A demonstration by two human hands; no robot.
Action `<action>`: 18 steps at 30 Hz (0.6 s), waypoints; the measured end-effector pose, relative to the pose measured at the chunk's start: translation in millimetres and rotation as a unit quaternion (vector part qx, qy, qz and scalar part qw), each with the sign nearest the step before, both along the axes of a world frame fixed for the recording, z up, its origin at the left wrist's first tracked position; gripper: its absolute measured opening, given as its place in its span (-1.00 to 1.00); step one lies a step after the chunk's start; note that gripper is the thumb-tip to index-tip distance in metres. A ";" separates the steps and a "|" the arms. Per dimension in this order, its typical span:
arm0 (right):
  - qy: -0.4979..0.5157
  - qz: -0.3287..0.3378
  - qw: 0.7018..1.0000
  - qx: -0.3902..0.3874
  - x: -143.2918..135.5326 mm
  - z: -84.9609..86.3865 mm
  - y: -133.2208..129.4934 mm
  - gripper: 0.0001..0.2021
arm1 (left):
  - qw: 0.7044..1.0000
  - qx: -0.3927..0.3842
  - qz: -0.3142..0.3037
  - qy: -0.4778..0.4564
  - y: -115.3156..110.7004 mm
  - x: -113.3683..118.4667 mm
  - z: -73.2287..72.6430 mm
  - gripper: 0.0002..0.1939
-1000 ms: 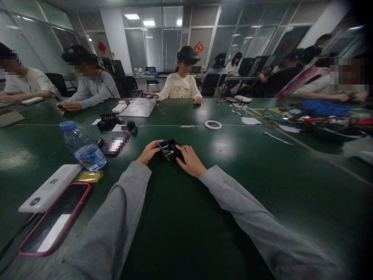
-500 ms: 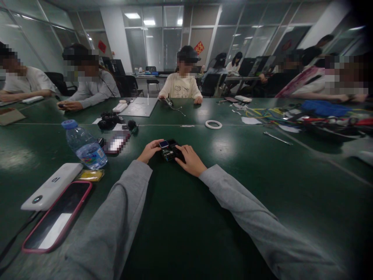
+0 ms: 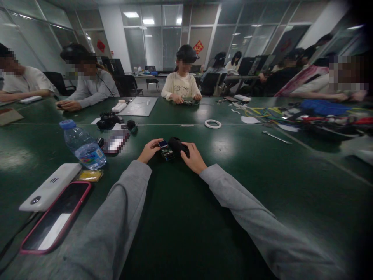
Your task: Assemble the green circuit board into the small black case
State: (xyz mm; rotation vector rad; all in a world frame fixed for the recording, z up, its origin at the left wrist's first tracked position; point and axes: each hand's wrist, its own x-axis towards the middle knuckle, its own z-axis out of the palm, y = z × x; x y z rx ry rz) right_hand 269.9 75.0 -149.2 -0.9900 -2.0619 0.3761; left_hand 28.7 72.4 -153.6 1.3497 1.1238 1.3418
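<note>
My left hand (image 3: 150,151) is closed on the left edge of a small circuit board (image 3: 168,153) with a little square screen (image 3: 163,144) at its upper end. My right hand (image 3: 194,157) grips a black plastic shell (image 3: 177,147) by its right side, fingers behind and thumb in front. The shell is tilted up just right of the board; whether the two touch I cannot tell. Both are held low over the dark green table (image 3: 186,217). My fingers partly hide the shell's right end.
At left are a water bottle (image 3: 84,147), a white power bank (image 3: 51,186), a red-edged phone (image 3: 56,217) and a yellow packet (image 3: 90,175). Farther off lie a tape roll (image 3: 213,124), a wrench (image 3: 276,137) and tangled cables (image 3: 309,116). Several people sit around the table.
My right hand has turned the black shell up and shifted it slightly right, apart from the board's face. My left hand stays put. The person opposite has brought both hands together.
</note>
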 end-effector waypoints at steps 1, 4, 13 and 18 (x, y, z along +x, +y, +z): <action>0.028 -0.015 0.999 -0.018 1.3 -1.1 3.1 -0.59 | 1.000 -0.003 0.000 0.000 -0.3 0.2 0.3 -0.53; 0.095 -0.055 0.991 -0.075 4.6 -6.1 12.9 -0.59 | 1.000 -0.003 0.003 0.003 -1.3 1.0 1.5 -0.54; 0.053 -0.116 0.989 -0.078 6.4 -18.4 23.7 -0.61 | 1.000 -0.018 0.009 0.003 -2.9 2.1 4.1 -0.56; 0.011 -0.113 0.994 0.007 5.1 -16.2 20.1 -0.45 | 1.000 -0.016 0.008 0.000 -1.7 2.0 2.4 -0.55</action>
